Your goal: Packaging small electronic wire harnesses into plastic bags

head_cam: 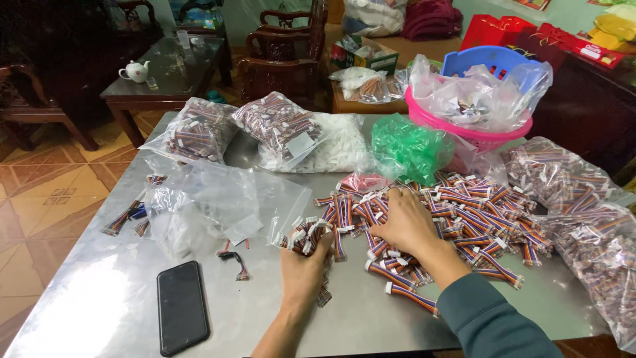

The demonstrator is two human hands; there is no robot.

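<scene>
The left hand [303, 270] covers most of the bundle of cable pieces [306, 237] it grips. The right hand [405, 222] hides the cables beneath its palm. The bag of cables [599, 255] at the right is cut by the frame edge. Contents of the pink basket [464, 132] blur behind crumpled plastic.
</scene>
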